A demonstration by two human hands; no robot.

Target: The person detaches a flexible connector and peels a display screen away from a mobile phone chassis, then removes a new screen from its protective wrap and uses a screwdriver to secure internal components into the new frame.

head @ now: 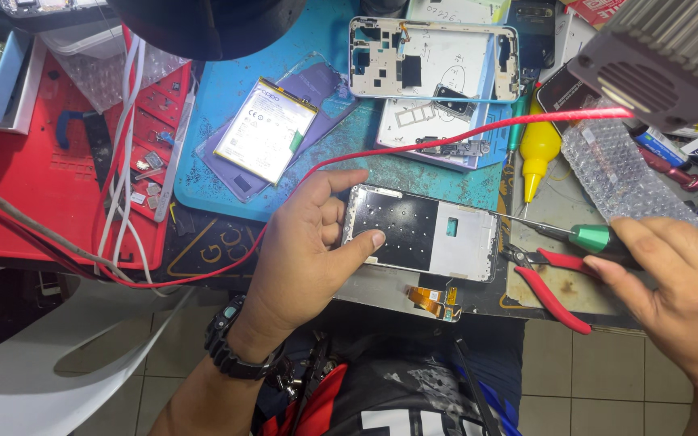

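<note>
The left hand (304, 242) has its grip closed on the left end of an opened phone frame (422, 234), thumb pressed on its face and forefinger stretched past its top corner; the other fingers are hidden beneath. The right hand (676, 282), cut off at the picture's edge, is wrapped around a green-handled screwdriver (583, 236) whose thin shaft points at the frame's right end; the tip is hard to make out. The frame lies near the front edge of the surface (563, 287), an orange flex cable (436, 300) hanging over that edge. One pair of red-handled pliers (551, 282) lies just right of the frame. Farther back sit one battery (267, 129), a second phone frame (434, 58) and one yellow bottle (536, 153), leaving little open room.
</note>
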